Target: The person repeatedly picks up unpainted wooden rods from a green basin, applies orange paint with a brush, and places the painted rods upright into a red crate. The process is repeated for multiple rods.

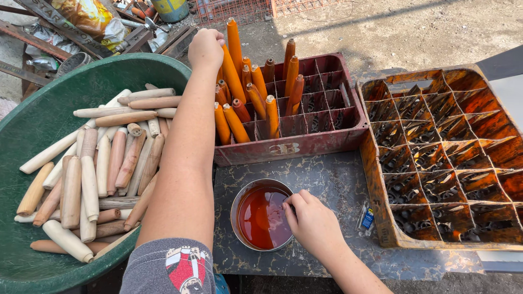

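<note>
So the left hand (206, 48) is stretched way out, fist closed around the top of one orange-stained handle (234, 46) that's standing in the far corner of the red crate (294, 146). The right hand (311, 222) is down close to the body, fingers curled in at the rim of the steel bowl (237, 202) of reddish-brown stain (262, 216). Can't tell if it's pinching a rag or brush or just the rim, the fingers hide it.

Stuff that could go sideways, in my opinion: that bowl is pretty full and the right hand is leaning on its edge, so a bump tips stain all over the marbled tabletop (327, 174). The stained handles around the left hand lean every which way, so jostling one could knock its neighbours together and smear the wet finish. The left forearm also hangs right over the bare wooden handles (103, 163) in the green tub (38, 114) below it, so drips could spot the clean ones.

Off past the right hand sits an orange crate (376, 179) with no handles in its cells, overhanging the table edge a bit, looks nudge-able.
</note>
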